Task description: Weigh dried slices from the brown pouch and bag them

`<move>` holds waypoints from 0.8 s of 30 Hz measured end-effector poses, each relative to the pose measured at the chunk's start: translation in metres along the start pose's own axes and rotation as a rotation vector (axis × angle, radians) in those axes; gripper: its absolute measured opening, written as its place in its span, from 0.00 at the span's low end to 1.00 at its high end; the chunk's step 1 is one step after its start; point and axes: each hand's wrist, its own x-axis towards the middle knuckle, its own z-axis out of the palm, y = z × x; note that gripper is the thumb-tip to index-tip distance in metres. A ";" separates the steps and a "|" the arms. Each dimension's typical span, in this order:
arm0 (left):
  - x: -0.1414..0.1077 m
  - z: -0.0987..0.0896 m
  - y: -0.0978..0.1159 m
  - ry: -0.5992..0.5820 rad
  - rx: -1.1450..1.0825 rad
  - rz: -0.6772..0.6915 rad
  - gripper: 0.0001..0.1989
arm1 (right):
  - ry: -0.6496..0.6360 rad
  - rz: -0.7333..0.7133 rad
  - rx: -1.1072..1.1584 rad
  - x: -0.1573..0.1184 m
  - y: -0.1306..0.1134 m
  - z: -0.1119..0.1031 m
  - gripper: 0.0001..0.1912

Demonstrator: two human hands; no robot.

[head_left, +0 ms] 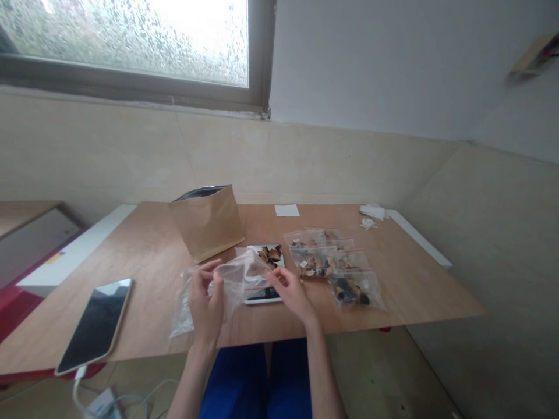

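Holding a clear zip bag (238,285) raised between both hands above a plywood tabletop (144,273), at lower centre of the frame. Left hand (205,302) is partly closed, its fingers curled as they pinch the left side of the bag; right hand (290,294) is also partly closed, pinching the bag's right side between thumb and fingers. No contents are visible in this bag, though its folds leave that uncertain. Dried brown slices (269,255) lie loose on what appears to be a small digital scale (262,298), just beyond the hands. Right of centre, overlapping filled plastic bags (336,267) hold similar pieces; their exact number cannot be told. Thus some pieces are bagged, others not. Upper centre: an upright kraft paper bag (206,224). Lower left: a smartphone (94,326).
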 end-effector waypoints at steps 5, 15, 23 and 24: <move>0.013 0.007 0.001 -0.008 -0.075 -0.053 0.12 | 0.210 -0.082 -0.069 -0.003 0.017 -0.015 0.14; 0.022 0.028 -0.005 -0.021 -0.228 -0.179 0.13 | 0.383 -0.088 -0.516 0.013 0.055 0.001 0.10; 0.013 0.031 -0.011 -0.027 -0.301 -0.239 0.12 | 0.455 -0.013 -0.552 0.017 0.050 -0.004 0.05; 0.012 0.031 -0.011 -0.024 -0.306 -0.248 0.12 | 0.473 -0.014 -0.529 0.018 0.047 -0.005 0.05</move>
